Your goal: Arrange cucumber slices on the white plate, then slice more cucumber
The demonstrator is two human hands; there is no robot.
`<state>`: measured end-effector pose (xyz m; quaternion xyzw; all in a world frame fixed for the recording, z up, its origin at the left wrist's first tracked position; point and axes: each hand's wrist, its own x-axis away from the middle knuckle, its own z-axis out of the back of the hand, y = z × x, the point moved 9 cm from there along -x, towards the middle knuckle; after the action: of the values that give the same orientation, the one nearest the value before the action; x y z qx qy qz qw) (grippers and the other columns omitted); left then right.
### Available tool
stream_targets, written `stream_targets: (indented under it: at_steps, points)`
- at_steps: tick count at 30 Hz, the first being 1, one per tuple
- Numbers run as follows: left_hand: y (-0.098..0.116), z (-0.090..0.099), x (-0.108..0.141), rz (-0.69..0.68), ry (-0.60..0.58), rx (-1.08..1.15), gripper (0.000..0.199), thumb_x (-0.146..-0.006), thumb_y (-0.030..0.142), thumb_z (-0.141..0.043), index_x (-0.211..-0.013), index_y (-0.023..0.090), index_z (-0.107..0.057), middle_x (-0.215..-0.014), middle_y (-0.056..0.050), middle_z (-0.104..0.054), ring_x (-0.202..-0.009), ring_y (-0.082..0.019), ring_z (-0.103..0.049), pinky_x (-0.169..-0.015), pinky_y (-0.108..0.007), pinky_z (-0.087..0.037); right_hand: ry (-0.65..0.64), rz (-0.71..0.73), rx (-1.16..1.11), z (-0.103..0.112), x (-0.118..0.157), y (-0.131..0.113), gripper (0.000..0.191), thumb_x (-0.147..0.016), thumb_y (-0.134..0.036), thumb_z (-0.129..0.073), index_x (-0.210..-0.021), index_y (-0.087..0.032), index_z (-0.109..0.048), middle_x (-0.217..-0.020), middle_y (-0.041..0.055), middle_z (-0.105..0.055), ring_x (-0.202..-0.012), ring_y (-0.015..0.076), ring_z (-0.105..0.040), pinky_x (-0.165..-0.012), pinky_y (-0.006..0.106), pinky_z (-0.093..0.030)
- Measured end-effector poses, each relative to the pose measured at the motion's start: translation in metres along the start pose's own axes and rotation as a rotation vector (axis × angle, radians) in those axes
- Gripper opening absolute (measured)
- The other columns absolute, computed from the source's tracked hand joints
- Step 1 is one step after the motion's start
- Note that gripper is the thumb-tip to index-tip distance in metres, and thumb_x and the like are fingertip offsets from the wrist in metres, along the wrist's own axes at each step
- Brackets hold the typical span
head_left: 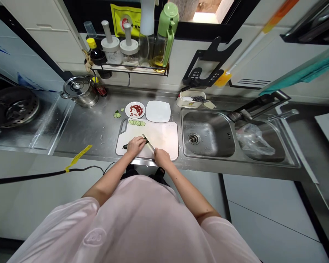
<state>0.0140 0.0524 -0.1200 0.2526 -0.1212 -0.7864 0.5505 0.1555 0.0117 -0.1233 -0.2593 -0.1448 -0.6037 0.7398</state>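
On the white cutting board, my left hand presses down on a dark green cucumber, its fingers wrapped over it and one end sticking out to the left. My right hand grips a kitchen knife by its handle. The blade slants up and left to the cucumber's right end, close to my left fingertips. A row of cucumber slices lies along the board's top left. Behind the board stand a plate of chopped red pieces and a white square plate.
To the right is a double sink with a faucet and a plastic bag. A steel pot and a stove burner stand left. Cucumber scraps lie on the counter. Above hangs a rack of seasoning bottles.
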Motion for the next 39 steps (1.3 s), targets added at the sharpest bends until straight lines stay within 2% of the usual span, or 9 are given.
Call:
stream_targets:
  at_steps: [14, 20, 27, 39]
  points:
    - [-0.001, -0.002, 0.001, -0.012, -0.008, 0.0, 0.021, -0.09, 0.03, -0.051, -0.098, 0.025, -0.07, -0.102, -0.004, -0.066, -0.094, -0.017, -0.058, -0.083, -0.03, -0.046, 0.085, 0.014, -0.037, 0.015, -0.04, -0.027, 0.029, -0.096, -0.02, -0.031, -0.111, -0.016, -0.056, -0.103, 0.0121, -0.066, -0.096, 0.0209, -0.063, -0.08, 0.028, -0.045]
    - [-0.002, -0.001, 0.0, -0.008, -0.004, 0.003, 0.02, -0.089, 0.03, -0.052, -0.097, 0.025, -0.07, -0.102, -0.005, -0.066, -0.094, -0.017, -0.058, -0.082, -0.03, -0.046, 0.086, 0.008, -0.013, 0.01, -0.026, -0.018, 0.027, -0.095, -0.019, -0.032, -0.109, -0.015, -0.055, -0.099, 0.0125, -0.067, -0.094, 0.0215, -0.064, -0.077, 0.028, -0.045]
    - [-0.001, 0.001, 0.001, 0.015, 0.001, 0.01, 0.022, -0.091, 0.031, -0.05, -0.096, 0.025, -0.07, -0.101, -0.003, -0.067, -0.092, -0.016, -0.058, -0.082, -0.029, -0.046, -0.012, -0.02, 0.003, -0.012, 0.006, 0.006, 0.026, -0.095, -0.02, -0.033, -0.111, -0.016, -0.054, -0.098, 0.0139, -0.066, -0.093, 0.0227, -0.064, -0.076, 0.029, -0.044]
    - [-0.003, -0.003, 0.0, 0.023, -0.017, 0.002, 0.022, -0.091, 0.031, -0.05, -0.097, 0.024, -0.07, -0.102, -0.004, -0.067, -0.092, -0.016, -0.058, -0.082, -0.03, -0.045, 0.039, 0.009, -0.017, -0.005, -0.016, -0.006, 0.027, -0.095, -0.019, -0.032, -0.109, -0.015, -0.054, -0.099, 0.0135, -0.066, -0.094, 0.0235, -0.063, -0.076, 0.03, -0.044]
